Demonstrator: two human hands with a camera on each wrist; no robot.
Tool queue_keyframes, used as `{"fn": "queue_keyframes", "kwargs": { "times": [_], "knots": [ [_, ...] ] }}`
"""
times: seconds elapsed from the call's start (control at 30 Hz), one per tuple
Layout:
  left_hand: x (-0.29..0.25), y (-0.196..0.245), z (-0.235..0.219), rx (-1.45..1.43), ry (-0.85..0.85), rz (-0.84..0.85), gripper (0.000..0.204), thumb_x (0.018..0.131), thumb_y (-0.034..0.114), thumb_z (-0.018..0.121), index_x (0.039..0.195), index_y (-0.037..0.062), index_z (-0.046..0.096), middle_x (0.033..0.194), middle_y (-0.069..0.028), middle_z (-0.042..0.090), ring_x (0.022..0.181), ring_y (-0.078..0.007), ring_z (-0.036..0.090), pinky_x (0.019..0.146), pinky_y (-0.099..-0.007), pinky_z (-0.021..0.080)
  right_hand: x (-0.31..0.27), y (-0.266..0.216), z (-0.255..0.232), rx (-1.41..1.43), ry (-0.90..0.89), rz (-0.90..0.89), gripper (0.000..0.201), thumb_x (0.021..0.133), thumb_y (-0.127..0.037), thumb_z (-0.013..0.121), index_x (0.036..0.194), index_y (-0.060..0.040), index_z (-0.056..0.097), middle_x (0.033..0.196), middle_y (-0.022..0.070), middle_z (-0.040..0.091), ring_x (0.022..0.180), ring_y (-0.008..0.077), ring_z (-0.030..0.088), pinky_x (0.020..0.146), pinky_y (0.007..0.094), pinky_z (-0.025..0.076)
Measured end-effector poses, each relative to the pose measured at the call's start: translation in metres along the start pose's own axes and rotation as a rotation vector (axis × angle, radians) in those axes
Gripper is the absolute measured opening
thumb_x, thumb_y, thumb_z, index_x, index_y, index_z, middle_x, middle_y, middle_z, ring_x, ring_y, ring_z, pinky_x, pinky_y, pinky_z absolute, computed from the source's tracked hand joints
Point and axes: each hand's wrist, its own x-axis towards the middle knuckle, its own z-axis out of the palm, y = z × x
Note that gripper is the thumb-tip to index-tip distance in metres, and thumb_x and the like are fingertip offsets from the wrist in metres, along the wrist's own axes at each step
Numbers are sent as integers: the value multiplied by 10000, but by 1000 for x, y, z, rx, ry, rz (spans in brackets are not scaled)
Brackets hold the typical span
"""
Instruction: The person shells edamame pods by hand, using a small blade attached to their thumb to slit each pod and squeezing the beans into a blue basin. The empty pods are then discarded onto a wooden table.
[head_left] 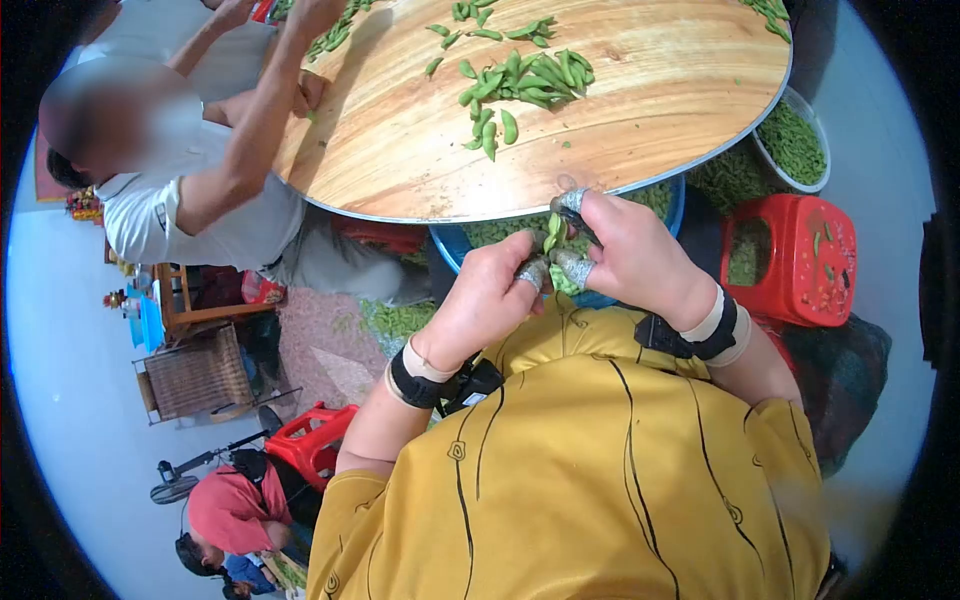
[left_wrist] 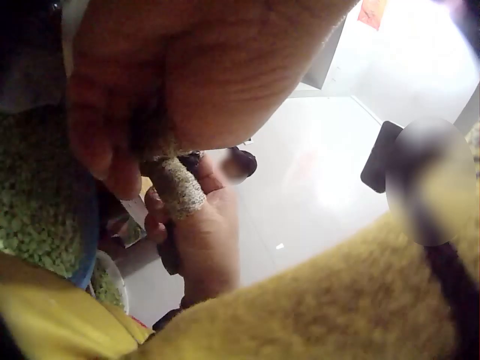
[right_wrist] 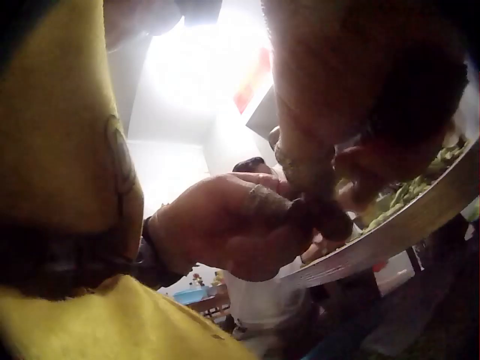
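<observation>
Pinching green pod (head_left: 555,232) | left hand (head_left: 486,300), right hand (head_left: 645,255) | above blue tub (head_left: 680,203)

Left forearm (head_left: 378,428) and right forearm (head_left: 758,368) converge in front of the torso. The left hand (head_left: 485,297), fingers curled, faces the right hand (head_left: 645,258), its thumb and forefinger bent in a pinch; the fingertips lie close together.

you are in what looks like a room of a home, with a round wooden table (head_left: 660,110), a wicker chair (head_left: 198,382), red plastic stools (head_left: 825,260), a standing fan (head_left: 174,486) and plain pale walls (head_left: 60,330) around you.
</observation>
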Motion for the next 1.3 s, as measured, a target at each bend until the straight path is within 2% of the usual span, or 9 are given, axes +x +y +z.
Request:
{"fn": "queue_keyframes", "kwargs": {
  "times": [0.23,0.33,0.43,0.53,0.77,0.83,0.93,1.07,1.3],
  "knots": [
    [13,-13,-4,415,59,383,20,836,-14,475,828,-29,487,661,-134,570,592,-195,619,539,-324,484,7,4,5,-146,-141,0,331,678,-111,700,909,-16,483,829,188,571,775,393,586,648,438,485],
    [17,-8,-8,270,-45,150,39,857,-5,469,837,-21,499,673,-100,566,593,-168,595,550,-317,471,11,11,8,-89,-35,-58,232,704,-146,694,814,-6,545,729,171,542,667,359,547,588,390,461],
    [16,-5,-24,-90,-304,6,76,801,-25,451,862,-15,494,699,-141,586,639,-241,605,581,-330,467,20,17,-7,64,-229,32,135,717,-97,660,793,-32,569,671,111,595,592,290,595,540,342,477],
    [11,-13,-33,-351,-421,-79,162,831,-43,390,898,0,531,729,-37,581,632,-96,553,579,-235,457,27,15,-14,655,-511,446,161,799,-162,652,909,-46,661,616,-38,563,512,6,502,450,194,407],
    [3,-30,-33,-510,-462,-79,137,892,12,434,961,0,551,774,-20,588,658,-80,556,597,-218,464,34,15,-4,564,-625,465,139,809,-165,634,872,-43,658,600,-10,568,498,40,519,456,221,422],
    [5,-34,-28,-553,-404,-99,122,933,58,463,992,6,557,792,-10,590,670,-73,555,612,-210,463,30,25,8,165,-408,-46,145,821,-177,631,838,-35,655,585,13,562,471,59,510,442,249,417],
    [10,-42,-25,-484,-328,-71,134,956,82,465,943,4,573,780,-14,609,656,-76,563,609,-213,468,32,21,10,51,-304,-124,149,823,-171,630,810,-23,648,559,28,547,464,66,507,431,264,402],
    [3,-43,-36,-636,-356,-40,140,956,87,464,921,7,574,771,-15,612,634,-74,561,591,-215,465,39,-8,-5,592,-368,582,133,804,-149,649,817,-17,647,541,13,523,477,48,492,434,242,383],
    [-2,-53,-41,-438,-217,-54,135,931,88,463,891,10,566,726,-25,597,615,-78,552,562,-234,460,41,-11,20,326,-272,322,173,780,-142,653,889,-10,630,627,108,561,569,122,484,544,297,426]
  ]
}}
